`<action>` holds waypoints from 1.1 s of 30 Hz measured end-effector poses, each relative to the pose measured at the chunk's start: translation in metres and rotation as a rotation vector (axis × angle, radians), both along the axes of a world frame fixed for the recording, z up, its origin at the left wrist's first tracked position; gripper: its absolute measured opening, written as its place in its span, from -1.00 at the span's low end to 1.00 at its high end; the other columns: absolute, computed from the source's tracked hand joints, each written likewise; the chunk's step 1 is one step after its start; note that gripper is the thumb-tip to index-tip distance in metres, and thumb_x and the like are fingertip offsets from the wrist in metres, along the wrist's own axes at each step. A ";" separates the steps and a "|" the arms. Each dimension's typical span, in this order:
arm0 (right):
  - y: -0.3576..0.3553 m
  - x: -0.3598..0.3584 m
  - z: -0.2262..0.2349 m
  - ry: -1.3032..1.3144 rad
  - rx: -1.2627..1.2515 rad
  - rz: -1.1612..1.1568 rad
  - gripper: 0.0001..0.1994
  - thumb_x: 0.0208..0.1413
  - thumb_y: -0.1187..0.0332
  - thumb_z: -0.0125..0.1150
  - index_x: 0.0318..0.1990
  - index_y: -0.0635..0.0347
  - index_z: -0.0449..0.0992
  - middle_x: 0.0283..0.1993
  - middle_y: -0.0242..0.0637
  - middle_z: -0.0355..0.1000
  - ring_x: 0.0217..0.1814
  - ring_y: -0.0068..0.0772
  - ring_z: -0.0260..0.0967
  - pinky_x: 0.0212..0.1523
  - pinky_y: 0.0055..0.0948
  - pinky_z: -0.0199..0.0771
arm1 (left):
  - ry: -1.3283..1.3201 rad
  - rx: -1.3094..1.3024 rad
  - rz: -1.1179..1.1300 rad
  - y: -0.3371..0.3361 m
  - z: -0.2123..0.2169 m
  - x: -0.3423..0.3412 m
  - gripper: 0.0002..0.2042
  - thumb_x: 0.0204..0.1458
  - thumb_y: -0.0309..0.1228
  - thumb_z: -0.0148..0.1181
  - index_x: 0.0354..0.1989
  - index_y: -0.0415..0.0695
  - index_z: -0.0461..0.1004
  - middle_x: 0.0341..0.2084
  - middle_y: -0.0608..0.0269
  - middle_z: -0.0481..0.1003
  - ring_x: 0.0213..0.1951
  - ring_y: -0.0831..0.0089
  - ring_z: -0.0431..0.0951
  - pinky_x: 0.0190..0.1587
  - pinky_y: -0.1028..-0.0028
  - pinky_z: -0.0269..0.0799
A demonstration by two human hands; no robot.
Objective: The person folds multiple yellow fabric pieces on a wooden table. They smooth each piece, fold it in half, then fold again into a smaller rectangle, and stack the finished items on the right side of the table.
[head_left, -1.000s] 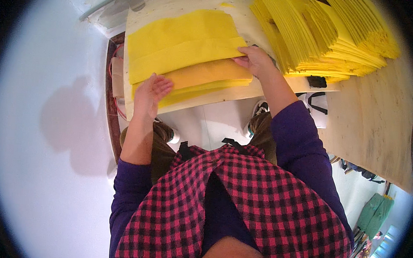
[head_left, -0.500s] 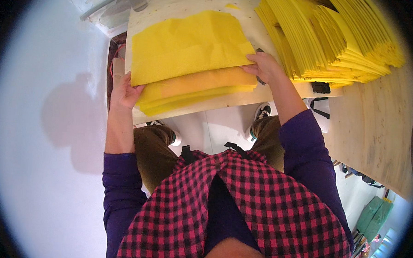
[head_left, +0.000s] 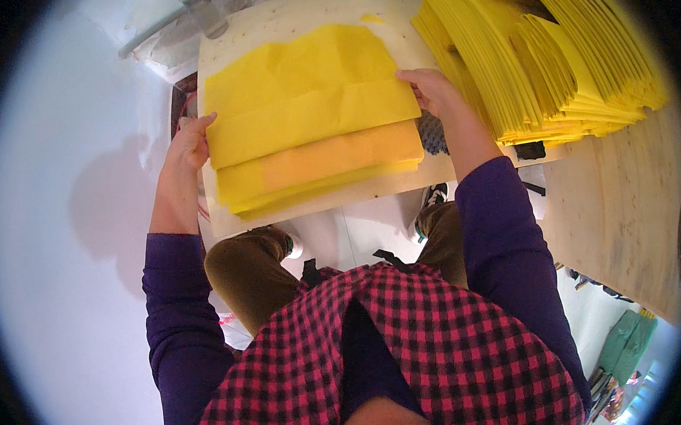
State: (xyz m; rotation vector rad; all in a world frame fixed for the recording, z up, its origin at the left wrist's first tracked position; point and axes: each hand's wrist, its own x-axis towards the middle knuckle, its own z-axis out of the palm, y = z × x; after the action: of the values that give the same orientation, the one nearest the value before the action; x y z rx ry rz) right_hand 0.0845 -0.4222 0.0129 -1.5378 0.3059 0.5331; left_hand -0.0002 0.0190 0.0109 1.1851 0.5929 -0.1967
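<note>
A broad yellow sheet [head_left: 308,78], thin and slightly wrinkled with a crease across it, lies on top of more yellow sheets [head_left: 242,197] whose near edges show in steps below it. One layer [head_left: 343,156] is more orange. My left hand [head_left: 187,143] is at the sheet's left edge, with thumb and fingertips closed on it. On the opposite side, my right hand [head_left: 435,91] pinches the right edge near the far corner. Whether the sheet is paper or cloth I cannot tell.
Thick piles of folded yellow sheets [head_left: 506,68] stand at the back right. Under my right wrist is a dark grey textured thing [head_left: 434,133]. A greyish clear container [head_left: 205,13] stands at the far left, near the wall. The pale wooden table [head_left: 284,20] ends before my knees.
Both hands have shifted from the sheet's near corners farther up its side edges. In the picture, the sheet and layers below sit slightly lower and farther left.
</note>
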 end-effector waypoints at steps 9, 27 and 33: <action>0.000 0.011 -0.017 -0.080 -0.065 0.048 -0.83 0.02 0.35 0.26 -0.28 0.23 0.50 -0.37 -0.28 0.49 -0.50 -0.47 0.42 -0.52 -0.49 0.41 | 0.006 0.042 -0.059 -0.001 -0.002 0.010 -0.64 0.05 -0.59 0.13 0.04 -0.13 0.30 -0.04 0.21 0.43 0.01 0.31 0.43 0.06 0.36 0.38; 0.021 0.002 0.014 -0.064 -0.158 -0.089 -0.61 0.12 0.17 0.16 -0.10 0.38 0.47 -0.14 -0.11 0.48 -0.27 -0.26 0.47 -0.37 -0.34 0.48 | -0.011 0.003 -0.109 0.001 -0.002 0.022 -0.62 0.14 -0.36 0.09 0.10 -0.26 0.29 -0.04 0.15 0.44 -0.05 0.34 0.49 0.00 0.40 0.41; 0.012 0.007 -0.011 -0.116 0.020 -0.098 -0.60 0.12 0.18 0.17 -0.06 0.37 0.44 -0.15 -0.13 0.48 -0.24 -0.29 0.47 -0.33 -0.36 0.50 | -0.066 -0.067 -0.056 0.010 -0.012 0.020 -0.65 0.19 -0.33 0.01 0.08 -0.25 0.29 -0.04 0.15 0.44 -0.08 0.32 0.50 -0.07 0.37 0.45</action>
State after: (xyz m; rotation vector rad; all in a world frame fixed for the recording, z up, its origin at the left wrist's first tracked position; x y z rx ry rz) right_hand 0.0916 -0.4101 0.0019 -1.5193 0.2840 0.3669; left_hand 0.0200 0.0290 -0.0009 1.1395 0.4923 -0.2227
